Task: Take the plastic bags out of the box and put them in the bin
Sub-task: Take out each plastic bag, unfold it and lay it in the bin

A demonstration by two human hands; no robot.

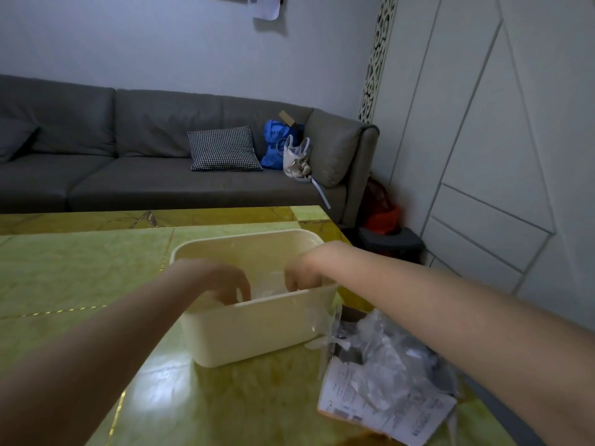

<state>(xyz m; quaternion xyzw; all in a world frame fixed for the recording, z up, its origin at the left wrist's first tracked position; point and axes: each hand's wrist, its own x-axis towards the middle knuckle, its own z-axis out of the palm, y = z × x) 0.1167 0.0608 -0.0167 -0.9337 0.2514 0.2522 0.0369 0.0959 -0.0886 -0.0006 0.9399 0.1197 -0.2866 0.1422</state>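
Observation:
A cream plastic bin (257,336) stands on the green marble table. Both my hands reach down into it from the near side. My left hand (225,281) and my right hand (304,275) have their fingers curled downward on a clear plastic bag (270,284) that lies between them inside the bin. The near wall hides the fingertips. To the right of the bin lies an open cardboard box (383,410) with a printed label, holding more crumpled clear plastic bags (383,342). One clear bag (317,320) hangs against the bin's right wall.
The table (80,268) has bare green surface to the left of the bin and in front of it. Its right edge runs just past the cardboard box. Behind the table stands a grey sofa (128,175) with a checked cushion and bags.

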